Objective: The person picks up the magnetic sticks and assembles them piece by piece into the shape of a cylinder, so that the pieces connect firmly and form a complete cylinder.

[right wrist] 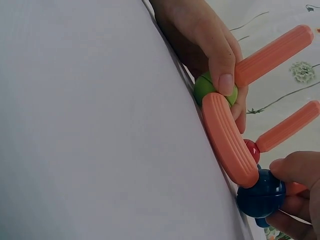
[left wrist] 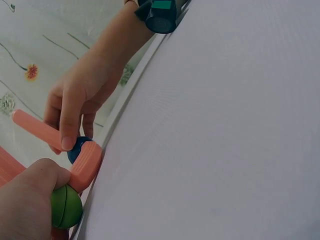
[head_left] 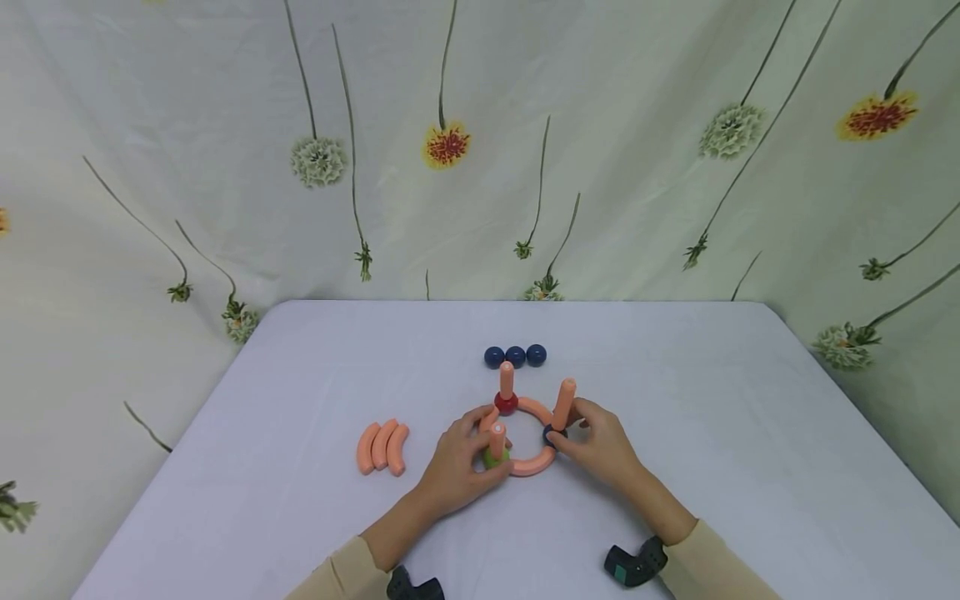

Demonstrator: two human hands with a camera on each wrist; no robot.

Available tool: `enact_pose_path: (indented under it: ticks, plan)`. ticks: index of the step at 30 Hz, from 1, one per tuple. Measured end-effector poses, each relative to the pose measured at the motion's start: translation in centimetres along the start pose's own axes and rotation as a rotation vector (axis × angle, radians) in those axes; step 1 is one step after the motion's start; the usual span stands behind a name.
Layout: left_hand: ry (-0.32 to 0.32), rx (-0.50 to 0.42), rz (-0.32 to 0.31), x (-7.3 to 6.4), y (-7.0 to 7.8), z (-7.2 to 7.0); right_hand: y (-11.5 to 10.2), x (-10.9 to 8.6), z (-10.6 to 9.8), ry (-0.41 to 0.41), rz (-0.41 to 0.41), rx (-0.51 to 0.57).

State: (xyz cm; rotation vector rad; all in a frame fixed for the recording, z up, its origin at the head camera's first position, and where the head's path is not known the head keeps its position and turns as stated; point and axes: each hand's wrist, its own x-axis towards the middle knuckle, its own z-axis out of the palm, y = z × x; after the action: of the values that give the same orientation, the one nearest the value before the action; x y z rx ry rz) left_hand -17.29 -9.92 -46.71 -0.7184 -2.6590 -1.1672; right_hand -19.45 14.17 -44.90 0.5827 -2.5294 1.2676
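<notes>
A ring of orange curved pieces [head_left: 532, 466] joined by balls lies on the table in the head view. My left hand [head_left: 459, 467] grips the green ball [right wrist: 203, 89] at the ring's left, its thumb pressed on the ball in the right wrist view. On the right side, my right hand [head_left: 606, 448] pinches the dark blue ball [right wrist: 261, 194] between thumb and fingers. The red ball [head_left: 506, 404] at the back is untouched. An orange straight rod [head_left: 564, 403] leans slightly from the blue ball; other rods rise from the red and green balls.
Behind the ring, three dark blue balls [head_left: 515, 357] sit in a row on the white table [head_left: 300, 367]. Three loose orange curved pieces [head_left: 383, 447] lie side by side left of my left hand. A flowered cloth [head_left: 622, 167] hangs beyond the table's back edge.
</notes>
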Motion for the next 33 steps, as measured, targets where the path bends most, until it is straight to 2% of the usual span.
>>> enact_pose_path:
  ticks: [8, 19, 24, 28, 30, 33]
  plan:
    - [0.006, -0.001, 0.011, 0.0, 0.1, -0.1, 0.2, -0.1, 0.2, 0.026, -0.057, -0.018]
    - [0.013, -0.013, 0.018, -0.1, 0.2, -0.2, 0.2, -0.2, 0.3, -0.001, -0.001, 0.018]
    - [0.066, -0.064, 0.02, 0.0, -0.2, -0.1, 0.0, -0.2, 0.6, -0.013, -0.003, 0.056]
    - [0.111, -0.088, -0.045, 0.2, -0.3, 0.0, 0.0, -0.3, 0.7, -0.022, -0.035, 0.067]
    - [0.14, -0.093, -0.078, 0.3, -0.3, 0.0, 0.0, -0.2, 0.5, -0.053, -0.043, 0.068]
    - [0.19, -0.084, -0.097, 0.4, -0.4, 0.2, 0.0, 0.0, -0.4, -0.153, -0.034, 0.071]
